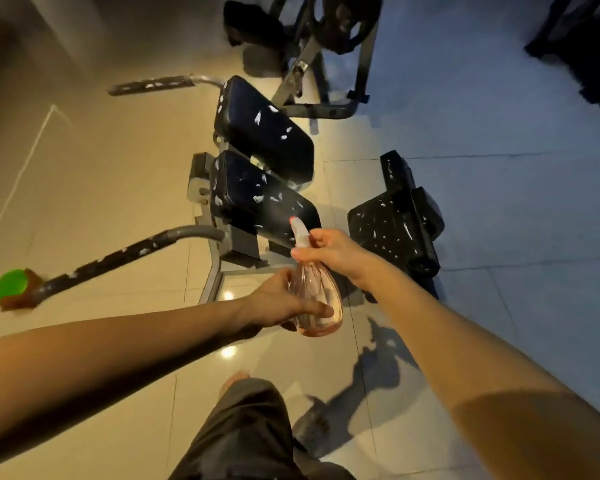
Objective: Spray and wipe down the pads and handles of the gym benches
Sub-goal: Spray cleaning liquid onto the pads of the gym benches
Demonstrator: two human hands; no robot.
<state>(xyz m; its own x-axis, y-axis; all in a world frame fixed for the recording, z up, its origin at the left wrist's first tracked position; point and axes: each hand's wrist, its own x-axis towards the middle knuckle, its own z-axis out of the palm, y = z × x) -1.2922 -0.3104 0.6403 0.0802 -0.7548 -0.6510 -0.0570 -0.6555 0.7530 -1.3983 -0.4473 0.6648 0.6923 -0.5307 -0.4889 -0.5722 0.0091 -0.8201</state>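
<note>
My left hand point(278, 303) cups the pink spray bottle point(317, 306). My right hand point(336, 252) grips its neck, nozzle facing the black pad point(257, 199).

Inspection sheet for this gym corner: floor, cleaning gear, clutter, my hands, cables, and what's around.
Surface: glossy tiled floor, with light reflections and arm shadows.
Job's things: clear pinkish spray bottle, nozzle towards the near pad. The near pad, far pad and side pad are black with white flecks. The near handle and far handle have flaking grips. No cloth seen.
Clutter: green-lidded container on the floor by the near handle's end.
Grippers: left hand holds the bottle's body; right hand grips its neck at the trigger.
Cables: nothing seen.
Surroundings: weight plate on another machine behind the bench.
</note>
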